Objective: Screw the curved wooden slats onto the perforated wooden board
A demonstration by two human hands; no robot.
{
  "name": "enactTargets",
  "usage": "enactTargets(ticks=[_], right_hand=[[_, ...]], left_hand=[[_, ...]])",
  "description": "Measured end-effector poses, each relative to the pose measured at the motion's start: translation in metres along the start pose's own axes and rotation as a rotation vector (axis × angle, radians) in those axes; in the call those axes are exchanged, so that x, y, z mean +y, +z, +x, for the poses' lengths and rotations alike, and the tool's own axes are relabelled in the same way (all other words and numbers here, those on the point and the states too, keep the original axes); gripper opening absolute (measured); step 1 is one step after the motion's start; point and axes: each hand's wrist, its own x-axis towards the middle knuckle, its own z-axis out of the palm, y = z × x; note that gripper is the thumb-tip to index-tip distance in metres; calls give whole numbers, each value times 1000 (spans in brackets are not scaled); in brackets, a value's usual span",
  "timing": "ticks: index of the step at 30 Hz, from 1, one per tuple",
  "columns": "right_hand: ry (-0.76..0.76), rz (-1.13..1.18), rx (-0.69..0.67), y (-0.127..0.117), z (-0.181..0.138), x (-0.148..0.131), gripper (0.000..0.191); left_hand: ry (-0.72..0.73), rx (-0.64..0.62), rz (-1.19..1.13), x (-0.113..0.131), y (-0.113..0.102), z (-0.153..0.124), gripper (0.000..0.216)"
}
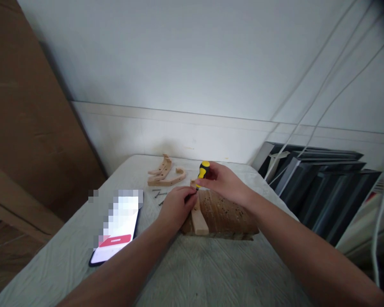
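I am holding the screwdriver above the board, my right hand pinching its handle. My left hand is bunching its fingertips near the shaft; what they are pinching, I cannot tell. A wooden piece is lying on the board; screws, hooks and phone are lying left of it.

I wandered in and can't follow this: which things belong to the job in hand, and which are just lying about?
In use: screwdriver, held by right hand; wooden piece under its tip, left hand there; wooden block beneath; likely loose screws and wooden hooks.

Seemingly just lying about: phone; dark panels.
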Motion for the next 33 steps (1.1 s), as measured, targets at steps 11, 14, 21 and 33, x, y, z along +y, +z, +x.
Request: enactTargets(ticks=[11,14,21,33], right_hand=[[-4,67,7,-2,3,1,24],[44,235,-45,-6,4,3,25],[54,144,43,-1,6,11,32],[116,209,-156,-15,0,3,35]], left_hand=[[-20,6,-22,1,0,0,17],[4,-1,-16,1,1,1,17],[25,12,-8,1,2,0,16],[60,-14,-31,-3,1,0,16]])
